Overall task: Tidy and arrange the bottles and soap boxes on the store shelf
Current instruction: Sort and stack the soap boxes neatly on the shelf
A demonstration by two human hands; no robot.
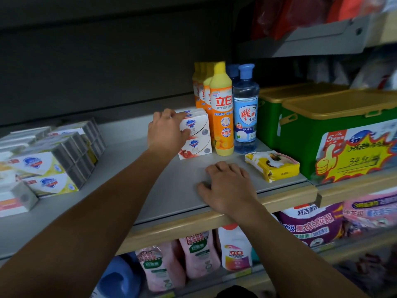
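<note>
Left hand (pixel 166 130) grips the stacked soap boxes (pixel 195 134), likely light, rigid cardboard, best squeezed by the sides; right hand (pixel 227 183) rests loosely on the shelf (pixel 150 179).

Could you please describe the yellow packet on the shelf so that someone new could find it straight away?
Start at the big green box with the gold lid on the right of the shelf. Just left of its lower front corner, the yellow packet lies flat, in front of the blue-capped clear bottle. It is the only soft, crumpled wrapper here; its neighbours are upright bottles and stiff boxes.
</note>
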